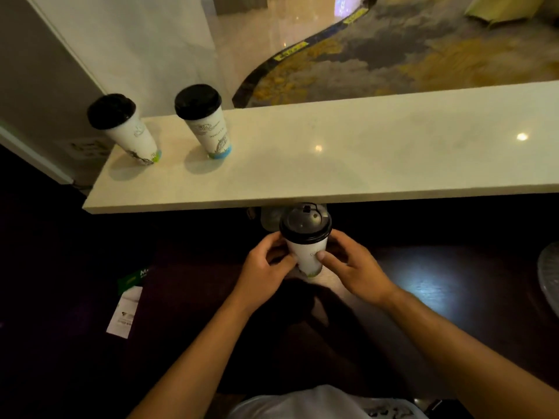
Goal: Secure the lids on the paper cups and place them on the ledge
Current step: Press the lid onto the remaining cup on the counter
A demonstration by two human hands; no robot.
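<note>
Below the white ledge (332,152), on a dark counter (438,282), a paper cup (307,257) stood upright with a black lid (305,225) on top, its rim close under the ledge's near edge. Both hands held that cup: the left hand (263,267) curled its fingers around the cup's left side, and the right hand (354,267) wrapped the right side with its thumb laid across the front of the white wall. Whether the lid was pressed fully home could not be told, nor what the cup held.

On the ledge's left end stood two more lidded cups, apart from each other: the far-left cup (133,137) with a green base and the second cup (208,131) with a blue base, each capped in black, so their contents were hidden. To the right of them the ledge surface showed only light reflections.

Left of the held cup, on the dark counter, lay a white paper slip (125,313) beside a green card (134,278). At the counter's far right edge sat a pale, ribbed round object (549,276), only partly in view. Beyond the ledge spread a patterned carpet (408,55).
</note>
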